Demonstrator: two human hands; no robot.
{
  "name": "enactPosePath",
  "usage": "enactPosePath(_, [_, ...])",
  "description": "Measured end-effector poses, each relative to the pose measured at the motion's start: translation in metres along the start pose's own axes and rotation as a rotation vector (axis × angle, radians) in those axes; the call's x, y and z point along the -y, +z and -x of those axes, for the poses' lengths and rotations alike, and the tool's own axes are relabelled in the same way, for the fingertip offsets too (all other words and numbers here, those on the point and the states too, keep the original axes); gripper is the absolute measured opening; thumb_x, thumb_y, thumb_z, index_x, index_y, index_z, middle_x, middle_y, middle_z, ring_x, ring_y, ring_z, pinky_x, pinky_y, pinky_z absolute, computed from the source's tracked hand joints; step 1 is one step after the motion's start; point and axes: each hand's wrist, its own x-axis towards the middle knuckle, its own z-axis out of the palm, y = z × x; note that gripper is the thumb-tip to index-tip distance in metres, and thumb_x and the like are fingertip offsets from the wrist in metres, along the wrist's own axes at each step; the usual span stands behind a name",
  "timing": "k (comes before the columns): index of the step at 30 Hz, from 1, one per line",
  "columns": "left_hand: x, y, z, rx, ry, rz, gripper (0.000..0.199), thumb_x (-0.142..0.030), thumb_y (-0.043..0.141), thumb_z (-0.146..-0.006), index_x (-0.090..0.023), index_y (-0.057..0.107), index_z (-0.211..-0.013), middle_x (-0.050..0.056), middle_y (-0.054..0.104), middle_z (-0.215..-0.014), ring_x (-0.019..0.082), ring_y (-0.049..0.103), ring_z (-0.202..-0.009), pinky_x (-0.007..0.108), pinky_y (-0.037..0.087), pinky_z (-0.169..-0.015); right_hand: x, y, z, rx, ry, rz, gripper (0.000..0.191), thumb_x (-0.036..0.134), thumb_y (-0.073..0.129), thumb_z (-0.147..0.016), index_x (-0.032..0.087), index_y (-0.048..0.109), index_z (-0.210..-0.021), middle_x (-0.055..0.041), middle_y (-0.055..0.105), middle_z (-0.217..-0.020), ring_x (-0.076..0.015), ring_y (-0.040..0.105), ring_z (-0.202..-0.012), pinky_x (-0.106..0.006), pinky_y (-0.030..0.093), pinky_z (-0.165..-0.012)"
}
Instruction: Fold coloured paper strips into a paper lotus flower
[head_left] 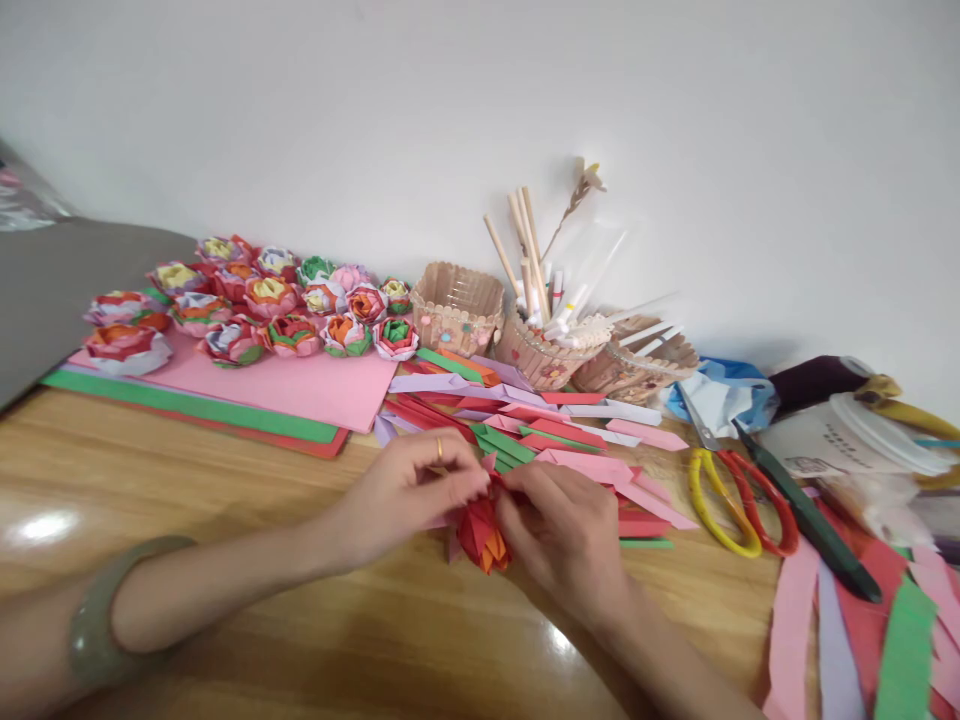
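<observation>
Between my two hands is a red and orange folded-paper flower (484, 535), low over the wooden table. My left hand (420, 490), with a ring on one finger, pinches the flower's upper edge from the left. From the right, my right hand (566, 530) grips the same edge, its fingertips almost meeting those of the left. The exact fold under the fingertips is hidden. Just behind the hands lies a spread of folded paper strips (510, 445) in green, red, pink, purple and white.
Finished paper flowers (270, 297) stand on stacked coloured sheets (330, 385) at the left. Decorated baskets (457, 310) line the wall, one holding wooden sticks (529, 240). Scissors (724, 505), a dark green box cutter (810, 520), a white tub (840, 440) and loose strips (795, 630) lie right.
</observation>
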Motion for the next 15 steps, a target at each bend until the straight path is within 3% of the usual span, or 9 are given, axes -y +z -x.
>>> enactPosePath(2, [-0.0008,-0.0020,-0.0025,-0.075,-0.110,0.164,0.016,-0.034,0.059,-0.079,-0.018,0.055,-0.080,-0.001,0.059,-0.068,0.012,0.059,-0.064,0.023,0.048,-0.054,-0.0007,-0.0024,-0.0011,-0.006,-0.004,-0.022,0.016,0.012,0.050,-0.083,0.017,0.060,-0.071,-0.0023,0.062,-0.058,-0.0128,0.052,-0.052,-0.025,0.037,-0.051])
enactPosePath(6, [0.0009,-0.0045,-0.0075,-0.012,-0.197,0.231,0.022,-0.028,0.069,-0.069,-0.015,0.062,-0.086,0.003,0.064,-0.078,0.012,0.058,-0.063,0.022,0.046,-0.053,-0.0009,-0.0066,-0.0035,-0.032,-0.056,-0.087,0.014,0.011,0.051,-0.083,0.019,0.060,-0.076,-0.0030,0.067,-0.063,-0.0148,0.058,-0.056,-0.028,0.044,-0.055])
enactPosePath(11, [-0.0010,-0.0057,-0.0087,0.026,-0.165,0.221,0.018,-0.023,0.073,-0.064,-0.015,0.060,-0.073,0.000,0.062,-0.073,0.012,0.058,-0.069,0.025,0.048,-0.065,-0.0017,-0.0074,-0.0042,-0.097,-0.115,-0.112,0.016,0.007,0.055,-0.080,0.021,0.061,-0.084,-0.0042,0.071,-0.078,-0.0190,0.064,-0.079,-0.033,0.051,-0.072])
enactPosePath(15, [-0.0050,-0.0041,-0.0082,0.027,-0.094,0.146,0.018,-0.025,0.071,-0.066,-0.016,0.057,-0.073,-0.003,0.057,-0.068,0.010,0.053,-0.063,0.023,0.044,-0.059,-0.0029,-0.0064,-0.0057,-0.153,-0.079,-0.074,0.015,0.009,0.056,-0.079,0.021,0.062,-0.085,-0.0059,0.069,-0.083,-0.0200,0.061,-0.079,-0.034,0.050,-0.070])
